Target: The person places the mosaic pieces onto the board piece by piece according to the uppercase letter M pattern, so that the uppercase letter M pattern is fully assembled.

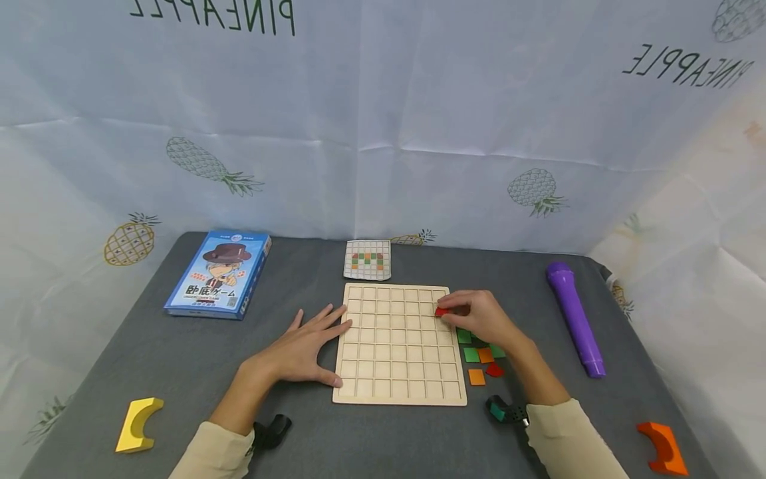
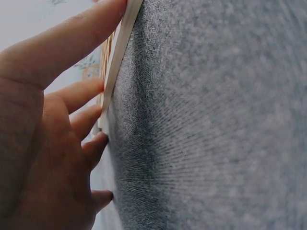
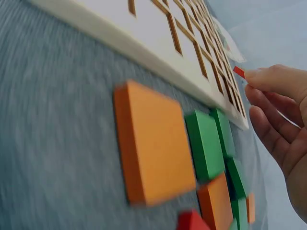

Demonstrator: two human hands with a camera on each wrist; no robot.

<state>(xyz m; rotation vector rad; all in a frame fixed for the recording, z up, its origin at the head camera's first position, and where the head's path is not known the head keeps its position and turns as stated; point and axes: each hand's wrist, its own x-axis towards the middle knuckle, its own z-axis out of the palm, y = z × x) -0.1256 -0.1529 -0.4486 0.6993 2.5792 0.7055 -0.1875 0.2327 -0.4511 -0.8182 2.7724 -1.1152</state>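
Observation:
A pale wooden board with a grid of square recesses lies on the dark cloth. Along its left edge my left hand rests with fingers spread, thumb near the lower corner. My right hand pinches a small red tile between thumb and fingertips, over the right-hand column near the top. In the right wrist view that red tile shows at the fingertips. Beside the board's right edge lie loose tiles: an orange tile, a red tile, a green tile and several others, some under the right hand.
Behind the board lies a card printed with a coloured grid pattern. A blue game box sits at back left, a purple microphone-shaped tube at right. A yellow arch block and an orange arch block lie near the front corners.

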